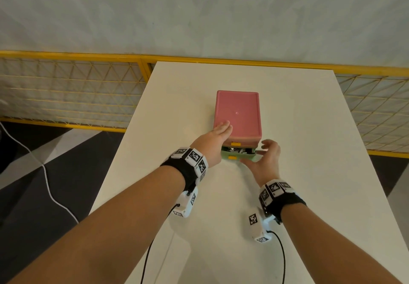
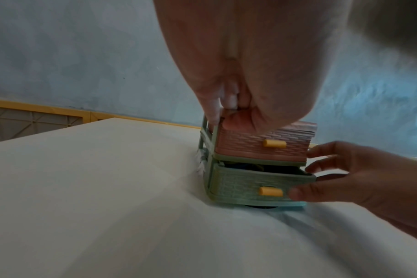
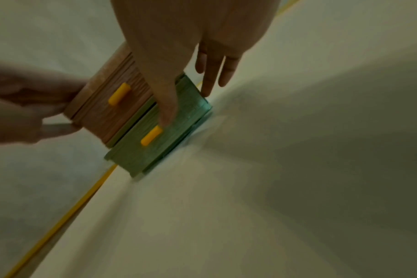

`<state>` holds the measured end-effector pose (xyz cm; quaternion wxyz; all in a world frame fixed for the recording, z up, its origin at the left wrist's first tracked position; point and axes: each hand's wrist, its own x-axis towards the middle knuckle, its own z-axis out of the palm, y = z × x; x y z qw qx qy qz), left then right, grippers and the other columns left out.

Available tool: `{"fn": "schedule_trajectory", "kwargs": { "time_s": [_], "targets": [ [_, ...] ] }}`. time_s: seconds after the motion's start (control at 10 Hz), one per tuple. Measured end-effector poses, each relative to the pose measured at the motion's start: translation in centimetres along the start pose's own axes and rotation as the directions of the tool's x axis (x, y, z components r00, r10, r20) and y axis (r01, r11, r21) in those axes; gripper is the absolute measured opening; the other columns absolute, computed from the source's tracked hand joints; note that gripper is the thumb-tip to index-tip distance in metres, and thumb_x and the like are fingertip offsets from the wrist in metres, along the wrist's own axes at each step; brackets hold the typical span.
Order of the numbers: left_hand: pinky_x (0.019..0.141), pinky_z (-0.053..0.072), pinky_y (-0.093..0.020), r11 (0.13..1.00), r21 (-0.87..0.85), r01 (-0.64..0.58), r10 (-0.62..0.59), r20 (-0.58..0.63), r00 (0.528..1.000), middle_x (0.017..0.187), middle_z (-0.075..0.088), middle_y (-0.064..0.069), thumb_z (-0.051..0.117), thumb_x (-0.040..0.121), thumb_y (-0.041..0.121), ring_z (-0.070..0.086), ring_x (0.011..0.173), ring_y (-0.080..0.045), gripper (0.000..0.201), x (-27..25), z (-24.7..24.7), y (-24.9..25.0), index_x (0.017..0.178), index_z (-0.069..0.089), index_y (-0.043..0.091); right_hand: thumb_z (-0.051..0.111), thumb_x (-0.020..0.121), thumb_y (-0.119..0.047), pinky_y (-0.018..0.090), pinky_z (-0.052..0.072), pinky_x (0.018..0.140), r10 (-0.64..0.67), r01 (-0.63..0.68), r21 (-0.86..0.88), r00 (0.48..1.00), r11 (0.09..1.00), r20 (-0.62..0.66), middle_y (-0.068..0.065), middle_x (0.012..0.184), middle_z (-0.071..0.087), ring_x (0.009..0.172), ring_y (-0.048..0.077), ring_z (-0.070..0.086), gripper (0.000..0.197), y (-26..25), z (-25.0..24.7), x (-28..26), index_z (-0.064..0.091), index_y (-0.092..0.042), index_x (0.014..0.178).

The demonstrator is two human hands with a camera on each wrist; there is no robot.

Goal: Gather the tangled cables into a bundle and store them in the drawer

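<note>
A small drawer unit (image 1: 238, 113) with a pink top stands mid-table. Its green lower drawer (image 1: 247, 156) is pulled out a little, and cables (image 1: 238, 150) show in the gap. The pink upper drawer (image 2: 245, 144) is closed. My left hand (image 1: 218, 134) grips the unit's near-left top corner, fingers on the top and thumb on the pink front. My right hand (image 1: 263, 157) is at the green drawer (image 2: 238, 185). Its thumb (image 3: 167, 105) presses the drawer front beside the yellow handle (image 3: 150, 135). Its straight fingers reach along the right side.
The white table (image 1: 221, 206) is bare around the unit; its left edge runs close to my left forearm. A yellow mesh fence (image 1: 66, 89) stands behind the table, and a white cord (image 1: 46, 179) lies on the dark floor at left.
</note>
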<state>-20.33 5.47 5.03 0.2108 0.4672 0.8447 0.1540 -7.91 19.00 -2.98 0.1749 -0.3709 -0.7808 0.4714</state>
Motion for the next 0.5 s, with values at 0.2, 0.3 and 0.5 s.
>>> {"fn": "schedule_trajectory", "kwargs": {
  "time_s": [0.2, 0.3, 0.5],
  "targets": [
    [0.119, 0.012, -0.022, 1.0, -0.017, -0.007, 0.006, -0.02, 1.0, 0.164, 0.002, 0.002, 0.04, 0.084, -0.016, 0.002, 0.15, -0.009, 0.083, 0.1, 0.0, -0.1, 0.156, 0.012, 0.014, 0.086, 0.045, -0.053, 0.047, 0.049, 0.093, 0.13, -0.113, -0.213, 0.989, 0.971, 0.067, 0.0, 0.123, 0.035, 0.102, 0.026, 0.055, 0.091, -0.3, 0.8, 3.3, 0.048, -0.015, 0.119],
    [0.118, 0.011, -0.02, 0.999, -0.027, -0.022, 0.021, -0.03, 0.999, 0.164, 0.003, 0.001, 0.04, 0.085, -0.017, 0.003, 0.15, -0.009, 0.082, 0.0, 0.0, 0.0, 0.155, 0.013, 0.013, 0.085, 0.05, -0.051, 0.048, 0.049, 0.091, 0.129, -0.117, -0.225, 0.991, 0.967, 0.037, 0.002, 0.12, 0.037, 0.098, 0.028, 0.057, 0.082, -0.3, 1.0, 3.1, 0.048, -0.015, 0.115],
    [0.119, 0.009, -0.019, 0.977, -0.211, 0.017, -0.027, -0.046, 0.999, 0.163, 0.013, 0.004, 0.036, 0.086, -0.02, 0.012, 0.149, -0.01, 0.076, 0.1, -1.1, -0.4, 0.153, 0.025, 0.015, 0.081, 0.061, -0.048, 0.049, 0.045, 0.095, 0.079, -0.051, -0.321, 0.994, 0.946, 0.076, 0.005, 0.127, 0.036, 0.103, 0.028, 0.055, 0.082, -1.1, -0.1, 2.7, 0.044, -0.015, 0.127]
  ]
}}
